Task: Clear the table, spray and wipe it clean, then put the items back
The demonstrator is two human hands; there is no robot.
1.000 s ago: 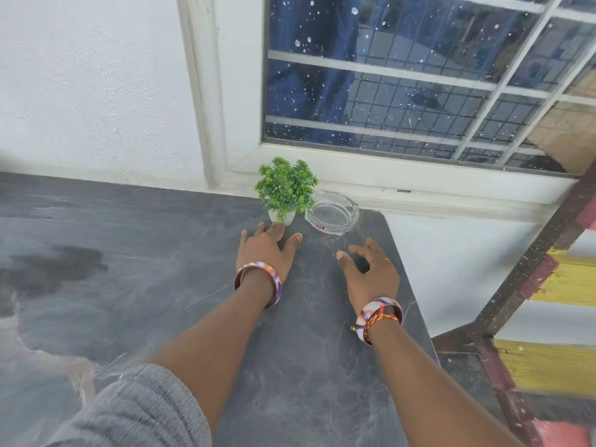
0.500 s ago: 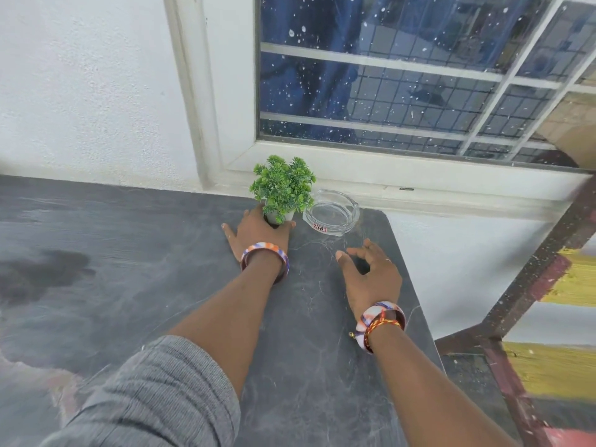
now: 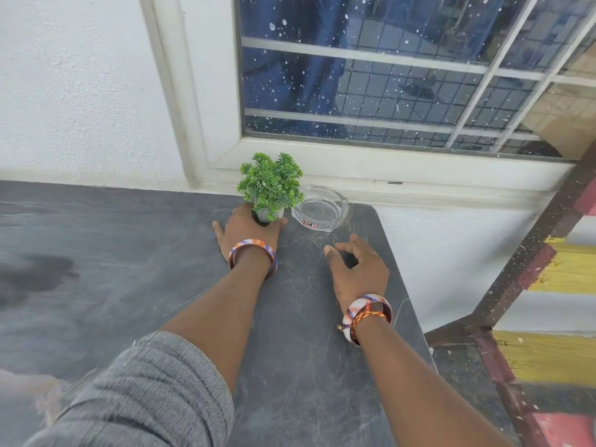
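A small green potted plant (image 3: 271,185) in a pale pot stands at the far right corner of the dark grey table (image 3: 129,285). My left hand (image 3: 248,230) grips the pot from the front, fingers curled round its base. Right beside the plant sits a clear glass ashtray (image 3: 321,209) with a small label on its side. My right hand (image 3: 358,269) hovers just in front of the ashtray, fingers loosely curled, holding nothing and a short way from the glass.
A white wall and a window sill (image 3: 387,185) run along the table's far edge. The table's right edge (image 3: 409,304) drops to a floor with a painted red and yellow structure (image 3: 548,285). A dark patch (image 3: 38,275) marks the table at left.
My left hand moved forward from flat on the table and closed round the plant's pot. My right hand crept slightly toward the ashtray.
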